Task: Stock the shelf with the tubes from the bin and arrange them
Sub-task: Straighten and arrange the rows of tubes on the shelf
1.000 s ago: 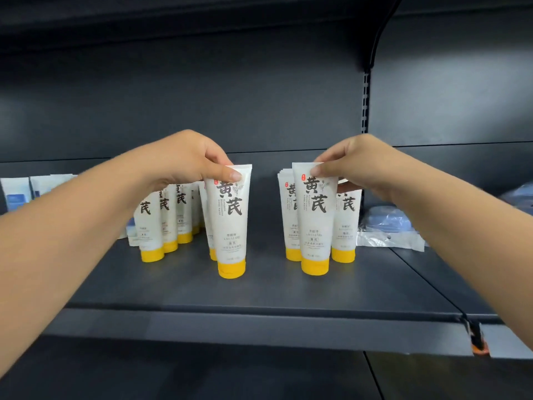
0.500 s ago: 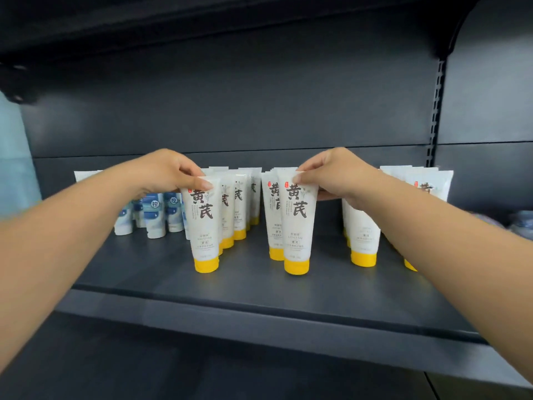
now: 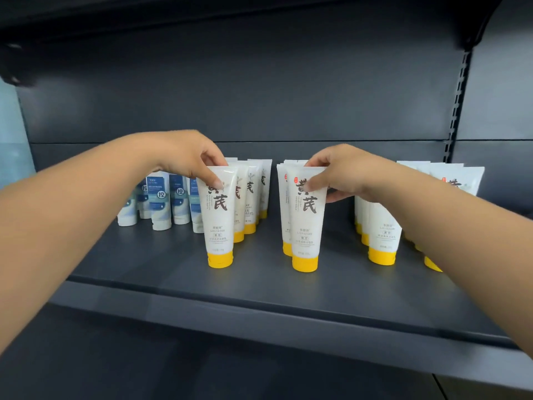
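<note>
While both arms reach over the dark shelf (image 3: 259,287), the left hand (image 3: 187,157) pinches the crimped top of a white yellow-capped tube (image 3: 218,217) with its fingers (image 3: 215,181), at the front of its row. The right hand (image 3: 343,171) pinches another front tube (image 3: 306,220) the same way. Both stand upright on their caps. Blue-labelled tubes (image 3: 161,200) stand at the left, more yellow-capped tubes (image 3: 383,238) at the right.

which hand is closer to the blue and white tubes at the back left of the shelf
Left. The left hand pinches a yellow-capped tube just right of the blue tubes; the right hand is farther right, gripping another tube.
</note>
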Demonstrator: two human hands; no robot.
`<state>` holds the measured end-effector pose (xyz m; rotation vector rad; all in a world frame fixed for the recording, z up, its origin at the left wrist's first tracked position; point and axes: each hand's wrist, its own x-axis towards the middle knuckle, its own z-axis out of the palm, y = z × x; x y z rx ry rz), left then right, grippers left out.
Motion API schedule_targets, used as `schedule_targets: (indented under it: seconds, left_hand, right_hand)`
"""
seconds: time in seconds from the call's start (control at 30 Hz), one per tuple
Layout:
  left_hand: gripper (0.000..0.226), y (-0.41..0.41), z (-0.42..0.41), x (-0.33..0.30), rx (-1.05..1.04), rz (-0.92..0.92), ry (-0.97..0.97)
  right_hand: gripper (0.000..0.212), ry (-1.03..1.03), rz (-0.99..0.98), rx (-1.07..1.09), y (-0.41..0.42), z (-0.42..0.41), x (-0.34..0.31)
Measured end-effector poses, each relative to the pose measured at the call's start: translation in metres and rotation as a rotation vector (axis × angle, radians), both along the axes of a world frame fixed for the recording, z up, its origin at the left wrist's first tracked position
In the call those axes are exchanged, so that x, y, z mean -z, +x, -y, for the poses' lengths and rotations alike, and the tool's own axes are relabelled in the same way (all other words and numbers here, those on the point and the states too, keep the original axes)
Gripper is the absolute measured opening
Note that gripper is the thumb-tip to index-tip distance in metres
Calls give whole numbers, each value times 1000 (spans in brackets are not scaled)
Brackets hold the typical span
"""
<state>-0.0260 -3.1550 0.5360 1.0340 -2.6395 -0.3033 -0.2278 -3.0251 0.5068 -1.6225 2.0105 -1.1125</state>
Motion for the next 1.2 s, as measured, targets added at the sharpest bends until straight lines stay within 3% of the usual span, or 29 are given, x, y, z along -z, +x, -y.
schedule_targets:
  seconds: [0.37, 0.47, 0.53, 0.93, 1.0, 1.07, 1.1, 1.2]
  left_hand:
    - [20, 2, 27, -7, 41, -32, 266]
    - [69, 7, 35, -9, 88, -5, 310]
    - [80, 9, 40, -9, 118, 3, 339]
    - [78, 11, 40, -8, 150, -18, 354]
    - [63, 9, 38, -9, 150, 7, 347]
    - [30, 8, 34, -9, 126, 8, 352]
    - [27, 8, 32, -10, 119, 4, 349]
    - [67, 12, 33, -10, 141, 16, 343]
  right_hand:
    - [18, -5, 58, 6, -1, 3, -1]
    - [18, 4, 79, -9, 0, 4, -1]
    - [17, 12, 93, -15, 1, 5, -2]
    - [20, 3, 22, -42, 11, 7, -4]
    - [19, 13, 14, -43, 12, 5, -5]
    - [18, 22, 17, -45, 13, 4, -5]
    - [18, 28, 20, -44, 14, 4, -6]
    - [17, 42, 15, -37, 15, 3, -7]
